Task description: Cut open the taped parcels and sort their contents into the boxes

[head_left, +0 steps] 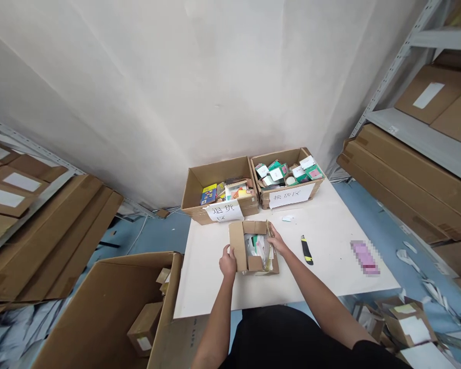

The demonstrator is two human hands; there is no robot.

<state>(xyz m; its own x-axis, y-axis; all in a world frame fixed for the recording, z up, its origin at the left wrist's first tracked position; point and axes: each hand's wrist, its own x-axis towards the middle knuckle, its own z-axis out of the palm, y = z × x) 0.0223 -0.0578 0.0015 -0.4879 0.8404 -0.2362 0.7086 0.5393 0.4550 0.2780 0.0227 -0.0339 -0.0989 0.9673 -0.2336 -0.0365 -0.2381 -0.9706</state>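
Observation:
A small open cardboard box (238, 246) sits on the white table (330, 230) right in front of me, with white and green packets inside. My left hand (228, 262) grips the box's left wall, fingers curled round the flap. My right hand (277, 240) is at the box's right side, fingers bent over the rim and reaching into the contents; what they touch is partly hidden.
Two labelled cardboard boxes (218, 192) (288, 177) full of small packages stand at the table's far edge. A black-and-yellow utility knife (306, 250) and a pink item (364, 257) lie to the right. A large open carton (111, 307) stands on the floor at left. Shelves with flat cartons flank both sides.

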